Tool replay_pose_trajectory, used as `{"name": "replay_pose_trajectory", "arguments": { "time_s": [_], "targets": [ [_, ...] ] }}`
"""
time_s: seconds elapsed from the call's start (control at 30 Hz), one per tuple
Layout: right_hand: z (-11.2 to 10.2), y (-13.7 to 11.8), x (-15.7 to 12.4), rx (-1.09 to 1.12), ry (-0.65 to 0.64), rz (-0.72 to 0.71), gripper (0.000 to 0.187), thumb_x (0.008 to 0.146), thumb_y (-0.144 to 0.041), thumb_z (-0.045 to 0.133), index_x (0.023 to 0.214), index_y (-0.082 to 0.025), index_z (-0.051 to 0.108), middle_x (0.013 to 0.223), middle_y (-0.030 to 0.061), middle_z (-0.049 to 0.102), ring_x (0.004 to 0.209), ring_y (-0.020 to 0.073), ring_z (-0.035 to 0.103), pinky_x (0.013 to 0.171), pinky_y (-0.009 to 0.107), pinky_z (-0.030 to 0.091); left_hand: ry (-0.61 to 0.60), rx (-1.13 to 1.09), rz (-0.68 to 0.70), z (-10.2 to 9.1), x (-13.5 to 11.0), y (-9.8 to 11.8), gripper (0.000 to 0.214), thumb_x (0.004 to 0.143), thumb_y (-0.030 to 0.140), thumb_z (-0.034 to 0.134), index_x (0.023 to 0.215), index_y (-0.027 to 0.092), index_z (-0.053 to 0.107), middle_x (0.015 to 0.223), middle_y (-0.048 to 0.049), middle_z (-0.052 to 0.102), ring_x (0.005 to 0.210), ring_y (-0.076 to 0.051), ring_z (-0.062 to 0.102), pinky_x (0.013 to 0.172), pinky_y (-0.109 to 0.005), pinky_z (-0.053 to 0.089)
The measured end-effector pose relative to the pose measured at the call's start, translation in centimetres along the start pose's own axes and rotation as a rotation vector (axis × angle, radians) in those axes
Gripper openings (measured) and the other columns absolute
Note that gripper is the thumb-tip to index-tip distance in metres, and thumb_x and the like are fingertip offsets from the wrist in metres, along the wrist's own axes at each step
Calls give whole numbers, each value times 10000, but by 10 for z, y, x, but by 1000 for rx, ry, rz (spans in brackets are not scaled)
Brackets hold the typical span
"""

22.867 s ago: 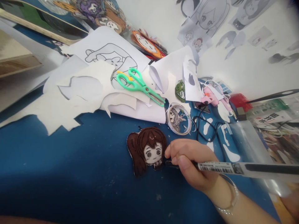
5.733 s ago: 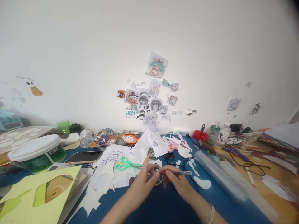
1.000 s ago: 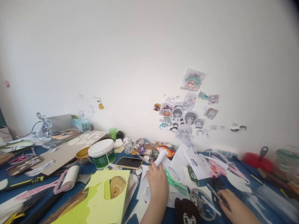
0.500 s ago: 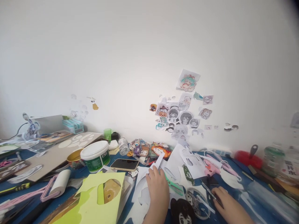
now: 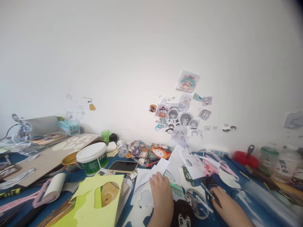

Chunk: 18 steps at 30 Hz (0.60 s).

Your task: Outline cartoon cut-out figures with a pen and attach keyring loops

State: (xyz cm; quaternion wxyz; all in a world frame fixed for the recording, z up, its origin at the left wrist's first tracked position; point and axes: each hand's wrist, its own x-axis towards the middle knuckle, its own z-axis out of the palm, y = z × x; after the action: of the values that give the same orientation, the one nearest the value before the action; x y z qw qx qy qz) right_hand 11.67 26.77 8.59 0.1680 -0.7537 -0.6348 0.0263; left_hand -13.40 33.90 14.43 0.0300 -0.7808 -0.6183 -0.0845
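Note:
My left hand [image 5: 161, 190] is closed at the front middle of the desk, its fingers curled over a white paper piece [image 5: 163, 164] whose top end sticks out beyond the fingertips. More loose white paper lies under and left of this hand. My right hand [image 5: 224, 201] grips a slim, dark, pen-like tool [image 5: 210, 189] that points away and to the left; its exact kind is unclear. Between the hands lie green scissors [image 5: 176, 189], partly covered, a roll of clear tape [image 5: 196, 205] and a dark-haired cartoon cutout [image 5: 182, 214].
Yellow-green sheets [image 5: 101, 205] with cut-out holes lie left of my left hand. Behind them are a phone [image 5: 123, 166] and a white-lidded tub [image 5: 92, 157]. A pink glue gun [image 5: 210, 168] and a red dustpan [image 5: 245, 158] stand at the right. Paper drawings [image 5: 186, 118] are stuck to the wall.
The view has turned slightly right. The paper at my left hand now shows a broader face, where a narrow strip stood up before. My right hand keeps its grip on the tool.

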Motion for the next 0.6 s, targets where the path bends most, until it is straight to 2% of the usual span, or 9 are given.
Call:
{"name": "replay_pose_trajectory", "arguments": {
  "time_s": [0.13,0.23,0.37,0.6],
  "targets": [
    [1,1,1,16,21,3,205,837,-198,437,939,-214,614,950,76,613,799,211,653,598,245,455,10,6,-12,0,1,0,311,897,182,421,1144,141,604,1410,-183,463,1258,-311,469,1047,-513,302],
    [1,-2,2,-9,28,-1,208,833,-174,429,941,-204,605,952,77,603,802,210,650,641,259,463,1,8,-9,1,1,0,327,893,165,405,1146,135,611,1406,-213,462,1251,-331,481,1039,-519,309],
    [2,-2,2,-24,11,-3,228,847,-153,395,962,-189,589,976,93,592,824,213,644,680,277,462,-17,29,-2,2,1,-1,297,893,226,471,1150,151,599,1378,-157,509,1259,-296,477,1052,-520,315],
    [7,6,3,10,18,-11,203,851,-191,412,954,-215,585,959,80,599,804,213,637,605,253,429,-13,72,6,3,3,-1,262,901,318,510,1089,163,608,1221,-87,612,1182,-232,530,1049,-508,349]
  ]
}}
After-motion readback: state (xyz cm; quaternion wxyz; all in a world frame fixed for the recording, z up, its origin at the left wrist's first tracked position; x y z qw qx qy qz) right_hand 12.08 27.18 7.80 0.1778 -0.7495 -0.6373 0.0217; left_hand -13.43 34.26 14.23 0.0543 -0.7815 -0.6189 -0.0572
